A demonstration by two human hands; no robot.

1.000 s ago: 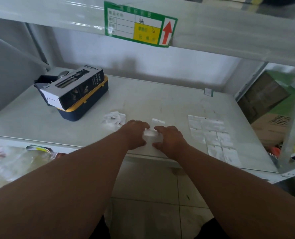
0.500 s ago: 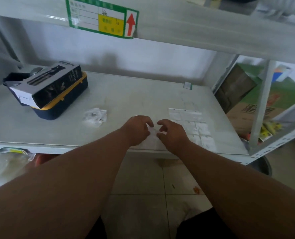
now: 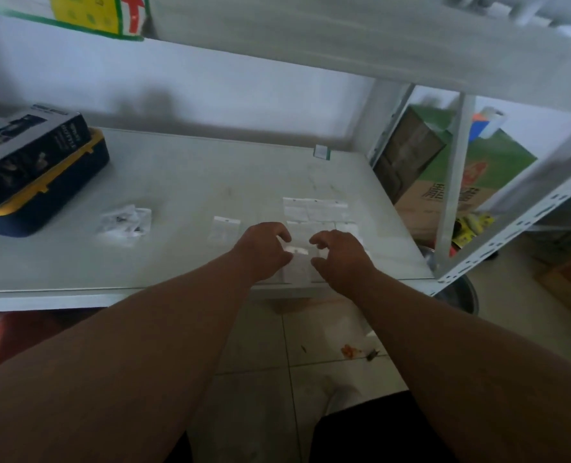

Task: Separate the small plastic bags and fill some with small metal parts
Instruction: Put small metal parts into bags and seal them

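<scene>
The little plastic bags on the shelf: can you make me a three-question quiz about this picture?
1. True or false: the single bag lies left of both hands.
2. What lies between the left hand and the right hand? A) a bag B) a spoon C) a cup
3. Which thing sits nearest the blue and yellow case: the crumpled bag pile or the sheet of joined bags?

Key: 1 true; 2 A; 3 the crumpled bag pile.

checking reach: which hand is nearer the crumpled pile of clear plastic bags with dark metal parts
Left. The left hand lies to the right of the crumpled pile of clear plastic bags; the right hand is farther right still, beyond it.
</scene>
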